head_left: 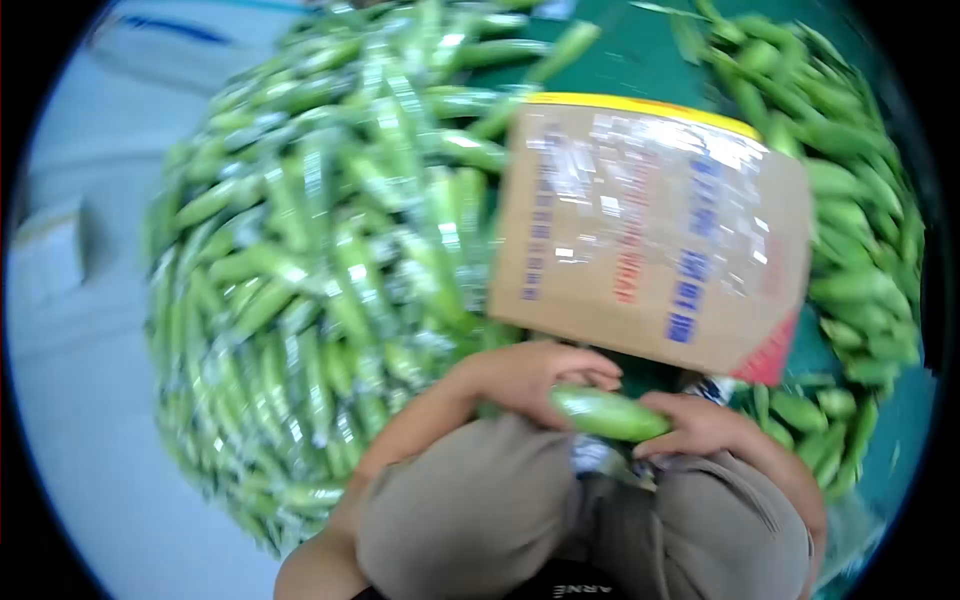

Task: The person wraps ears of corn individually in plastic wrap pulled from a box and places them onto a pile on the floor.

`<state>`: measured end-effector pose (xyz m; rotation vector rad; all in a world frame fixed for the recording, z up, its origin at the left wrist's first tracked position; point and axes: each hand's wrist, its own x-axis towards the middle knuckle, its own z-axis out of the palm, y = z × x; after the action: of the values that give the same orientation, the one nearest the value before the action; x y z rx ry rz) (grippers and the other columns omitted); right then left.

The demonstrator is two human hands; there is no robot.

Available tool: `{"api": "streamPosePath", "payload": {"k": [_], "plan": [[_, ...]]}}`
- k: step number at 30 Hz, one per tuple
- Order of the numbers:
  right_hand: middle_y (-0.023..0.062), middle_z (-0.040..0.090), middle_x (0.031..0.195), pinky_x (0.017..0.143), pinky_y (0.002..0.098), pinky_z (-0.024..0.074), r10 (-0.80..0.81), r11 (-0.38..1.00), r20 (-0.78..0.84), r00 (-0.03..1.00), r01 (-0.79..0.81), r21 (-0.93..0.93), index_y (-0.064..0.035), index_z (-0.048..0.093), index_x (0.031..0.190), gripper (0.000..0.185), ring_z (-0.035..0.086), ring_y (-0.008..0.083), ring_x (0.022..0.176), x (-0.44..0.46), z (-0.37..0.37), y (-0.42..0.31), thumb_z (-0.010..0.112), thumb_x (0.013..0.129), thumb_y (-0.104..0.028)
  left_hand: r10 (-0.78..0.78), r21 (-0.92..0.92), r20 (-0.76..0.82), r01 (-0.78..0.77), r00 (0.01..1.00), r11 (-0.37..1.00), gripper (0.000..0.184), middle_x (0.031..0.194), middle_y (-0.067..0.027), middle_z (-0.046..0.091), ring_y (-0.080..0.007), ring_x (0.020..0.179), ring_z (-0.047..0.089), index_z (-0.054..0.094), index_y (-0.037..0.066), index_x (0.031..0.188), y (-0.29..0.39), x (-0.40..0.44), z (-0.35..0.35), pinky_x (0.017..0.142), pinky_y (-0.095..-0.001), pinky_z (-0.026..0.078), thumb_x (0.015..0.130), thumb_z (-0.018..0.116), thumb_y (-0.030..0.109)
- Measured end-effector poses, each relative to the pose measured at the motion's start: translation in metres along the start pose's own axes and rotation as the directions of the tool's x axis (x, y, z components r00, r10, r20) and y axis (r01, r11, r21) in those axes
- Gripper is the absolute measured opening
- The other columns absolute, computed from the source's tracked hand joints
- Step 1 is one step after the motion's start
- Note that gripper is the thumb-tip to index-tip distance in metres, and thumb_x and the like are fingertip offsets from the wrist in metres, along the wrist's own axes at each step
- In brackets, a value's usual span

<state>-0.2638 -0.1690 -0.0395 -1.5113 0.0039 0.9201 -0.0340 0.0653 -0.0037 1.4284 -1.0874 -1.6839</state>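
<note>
A long, smooth green vegetable (612, 413) with a glossy, film-like shine lies across my lap between both hands; its exact kind I cannot make out. My left hand (545, 382) is closed round its left end. At the right end, the fingers of my right hand (695, 424) grip it. Just beyond my hands stands a brown cardboard box (590, 285) with blue and red print, a yellow far edge and shiny reflections on top. Blur hides finer detail of the fingers.
To the left spreads a big heap of green vegetables in shiny clear film (330, 270). A pile of similar vegetables without that shine (850, 210) lies on the right, on a green surface (620, 60). A pale box-like object (55, 250) stands at the far left.
</note>
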Motion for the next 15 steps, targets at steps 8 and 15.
{"api": "streamPosePath", "payload": {"k": [8, 15], "plan": [[0.0209, 0.056, 0.141, 0.113, 0.0419, 0.0444, -0.271, 0.961, -0.532, 0.802, 0.254, -0.106, -0.003, 0.036, 0.155, 0.088, 0.057, 0.0338, 0.133, 0.075, -0.008, -0.1, 0.085, 0.083, -0.011, 0.11, -0.21, -0.951, -0.862, 0.29, 0.461, 0.068, 0.122, -0.0178, 0.067, -0.0295, 0.113, 0.068, 0.042, 0.005, 0.146, 0.027, 0.035, 0.017, 0.102, -0.0474, 0.054, 0.088, 0.076, 0.012], [0.023, 0.052, 0.145, 0.11, 0.0438, 0.0474, -0.531, 0.84, -0.54, 0.653, 0.322, -0.437, -0.0035, 0.037, 0.157, 0.086, 0.06, 0.0412, 0.128, 0.061, -0.024, -0.101, 0.081, 0.083, -0.005, -0.156, 0.114, -0.924, -0.639, -0.35, 0.761, 0.052, 0.109, -0.0113, 0.065, -0.0202, 0.091, 0.065, 0.054, 0.005, 0.131, 0.024, -0.091, -0.075, 0.077, -0.0328, 0.058, 0.086, 0.079, 0.007]]}}
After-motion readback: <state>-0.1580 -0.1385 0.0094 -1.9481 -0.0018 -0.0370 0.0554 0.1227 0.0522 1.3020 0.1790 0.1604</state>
